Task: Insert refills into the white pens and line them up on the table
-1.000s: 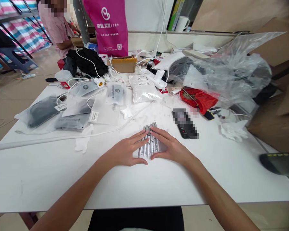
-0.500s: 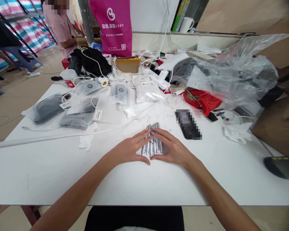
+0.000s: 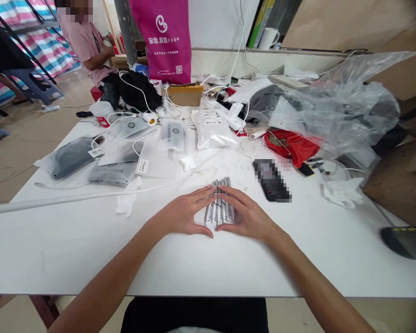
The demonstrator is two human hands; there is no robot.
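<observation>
Several silver pens [image 3: 218, 212] lie side by side in a bundle on the white table [image 3: 208, 268]. From the left, my left hand [image 3: 180, 212] curves about them, with its fingertips on their upper part and its thumb stretched below, apart from the fingers. My right hand [image 3: 251, 215] mirrors it on the other side; its fingertips rest over the pens and its thumb lies by their lower ends. Neither hand is closed into a grip. The fingers hide part of the pens. Beyond my right hand lies a black phone [image 3: 271, 180].
Packed plastic pouches [image 3: 113, 172] and a white cable [image 3: 90, 196] lie at left. Across the back are a white parcel [image 3: 211, 129], a cardboard box [image 3: 184, 95] and a magenta bag [image 3: 162, 41]. A red pouch [image 3: 294, 145] and clear plastic [image 3: 350, 106] lie right. A person [image 3: 86, 46] sits behind.
My left thumb has drawn slightly left, away from the lower ends of the pens. Otherwise my hands stay almost still around them. The person behind has shifted their arms.
</observation>
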